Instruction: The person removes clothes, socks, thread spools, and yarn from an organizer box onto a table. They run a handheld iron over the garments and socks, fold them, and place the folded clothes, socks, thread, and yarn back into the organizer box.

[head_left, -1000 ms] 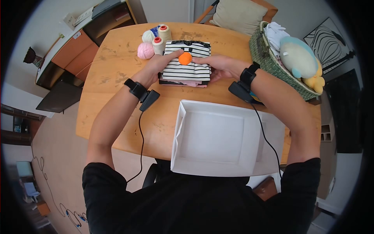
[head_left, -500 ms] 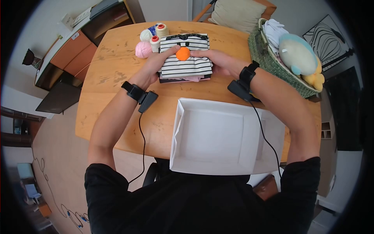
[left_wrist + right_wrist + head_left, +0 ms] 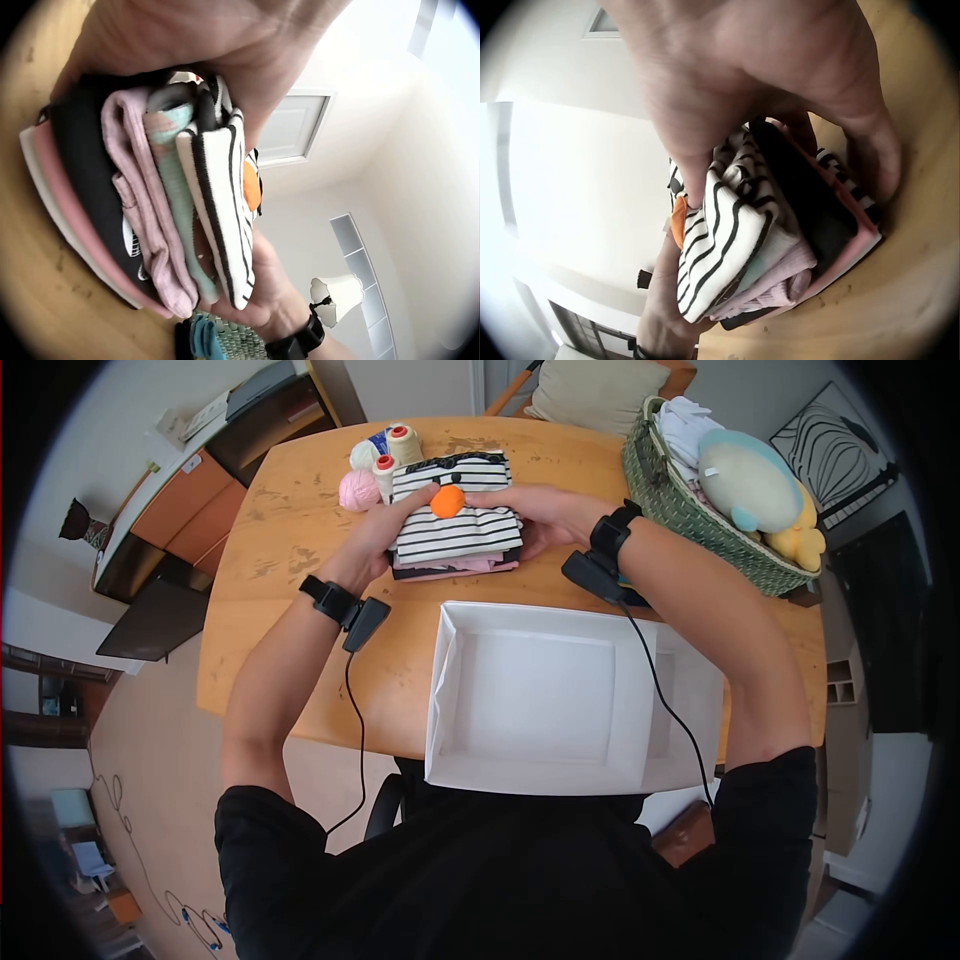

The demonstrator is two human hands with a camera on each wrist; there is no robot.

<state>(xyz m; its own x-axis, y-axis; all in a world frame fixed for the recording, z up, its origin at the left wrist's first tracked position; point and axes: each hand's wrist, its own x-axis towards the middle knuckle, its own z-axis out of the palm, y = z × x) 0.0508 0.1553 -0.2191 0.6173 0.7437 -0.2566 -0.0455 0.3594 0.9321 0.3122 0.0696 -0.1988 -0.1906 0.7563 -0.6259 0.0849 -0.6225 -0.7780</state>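
Both hands grip a stack of folded clothes from its two sides on the wooden table. On top lies a white garment with black stripes [image 3: 455,542], bearing an orange round piece [image 3: 447,502]. My left hand [image 3: 385,528] holds the left side, and my right hand [image 3: 542,512] holds the right, both thumbs over the top beside the orange piece. Below the stripes, the left wrist view shows a mint layer [image 3: 180,180], a lilac garment [image 3: 150,210], a black layer [image 3: 82,172] and a pink one [image 3: 71,206]. In the right wrist view, fingers reach down near the tabletop.
A white open box [image 3: 530,700] stands at the table's near edge. Behind the stack's left side are a pink yarn ball [image 3: 359,490], a white yarn ball [image 3: 364,456] and thread spools [image 3: 404,445]. A green woven basket [image 3: 690,510] with plush toys is at the right.
The stack has shifted slightly left toward the yarn, with both hands keeping their grip. The head view has also moved a little.
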